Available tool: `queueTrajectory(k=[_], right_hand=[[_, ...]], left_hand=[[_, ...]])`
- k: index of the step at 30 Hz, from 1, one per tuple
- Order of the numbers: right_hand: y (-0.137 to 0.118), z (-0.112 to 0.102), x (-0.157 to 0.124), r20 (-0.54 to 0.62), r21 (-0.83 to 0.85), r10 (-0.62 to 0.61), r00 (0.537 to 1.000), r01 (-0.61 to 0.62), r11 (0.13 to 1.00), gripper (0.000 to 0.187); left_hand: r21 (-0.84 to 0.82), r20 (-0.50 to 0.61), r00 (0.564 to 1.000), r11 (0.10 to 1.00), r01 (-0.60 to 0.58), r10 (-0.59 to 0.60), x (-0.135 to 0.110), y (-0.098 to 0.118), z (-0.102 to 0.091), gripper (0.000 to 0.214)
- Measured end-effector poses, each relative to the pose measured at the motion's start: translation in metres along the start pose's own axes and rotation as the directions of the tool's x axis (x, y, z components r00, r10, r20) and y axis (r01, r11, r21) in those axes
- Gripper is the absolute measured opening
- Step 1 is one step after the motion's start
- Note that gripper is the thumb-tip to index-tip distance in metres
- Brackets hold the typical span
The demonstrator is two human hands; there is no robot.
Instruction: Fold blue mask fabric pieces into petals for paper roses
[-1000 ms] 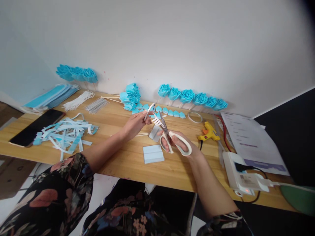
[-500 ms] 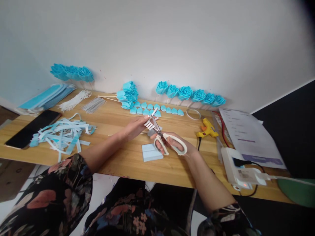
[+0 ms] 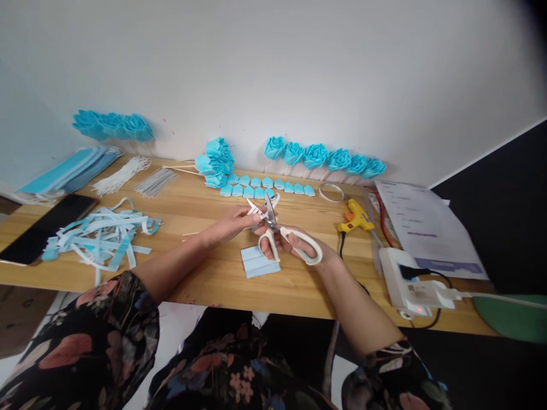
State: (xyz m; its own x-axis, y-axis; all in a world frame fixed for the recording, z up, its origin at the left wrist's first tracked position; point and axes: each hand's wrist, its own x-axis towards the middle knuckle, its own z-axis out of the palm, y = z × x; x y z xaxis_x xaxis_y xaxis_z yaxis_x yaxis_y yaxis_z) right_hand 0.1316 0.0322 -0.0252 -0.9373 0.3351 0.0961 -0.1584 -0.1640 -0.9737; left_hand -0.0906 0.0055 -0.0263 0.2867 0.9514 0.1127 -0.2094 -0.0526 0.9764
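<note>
My left hand (image 3: 228,224) pinches a small white strip (image 3: 253,207) with cut, fringe-like ends; a looped, printed end shows behind the blades. My right hand (image 3: 323,248) has its fingers through the white handles of a pair of scissors (image 3: 272,218). The scissor blades point away from me, parted, right beside the strip and the left fingertips. Whether they touch the strip I cannot tell. Just below the scissors lies a stack of folded pale blue squares (image 3: 258,265). Beyond the hands are two rows of small folded blue petals (image 3: 260,193).
Blue fabric flowers (image 3: 316,155) on sticks lean along the wall. At left lie face masks (image 3: 70,169), white ear loops (image 3: 122,175), thin wires (image 3: 154,182), a phone (image 3: 47,228) and cut strips (image 3: 105,236). At right are a yellow glue gun (image 3: 355,217), printed sheet (image 3: 427,228) and power strip (image 3: 404,285).
The scissor blades have swung more upright and the strip has turned, its fringe now left of the blades. The whole view has shifted slightly.
</note>
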Motion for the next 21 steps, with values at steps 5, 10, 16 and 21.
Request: queueTrajectory(k=[5, 10, 16, 21], right_hand=[[0.0016, -0.0003, 0.0004, -0.010, 0.012, -0.027, 1.000, 0.027, 1.000, 0.059], [0.0048, -0.0019, 0.0013, -0.031, 0.004, -0.033, 0.999, 0.033, 0.999, 0.059], [0.0082, -0.0045, 0.0029, -0.026, -0.017, -0.064, 0.998, 0.063, 0.998, 0.059], [0.0069, -0.0024, 0.0037, -0.076, 0.049, -0.084, 0.994, 0.088, 0.995, 0.060]], left_hand=[[0.132, 0.074, 0.997, 0.991, 0.008, -0.018, -0.0012, -0.0013, -0.0042, 0.055], [0.207, 0.095, 0.995, 0.978, -0.010, -0.010, -0.0026, -0.0035, -0.0073, 0.054], [0.183, 0.110, 0.994, 0.983, -0.013, -0.007, -0.0032, -0.0016, -0.0054, 0.048], [0.185, 0.069, 0.997, 0.982, -0.029, 0.017, -0.0030, -0.0043, -0.0063, 0.038]])
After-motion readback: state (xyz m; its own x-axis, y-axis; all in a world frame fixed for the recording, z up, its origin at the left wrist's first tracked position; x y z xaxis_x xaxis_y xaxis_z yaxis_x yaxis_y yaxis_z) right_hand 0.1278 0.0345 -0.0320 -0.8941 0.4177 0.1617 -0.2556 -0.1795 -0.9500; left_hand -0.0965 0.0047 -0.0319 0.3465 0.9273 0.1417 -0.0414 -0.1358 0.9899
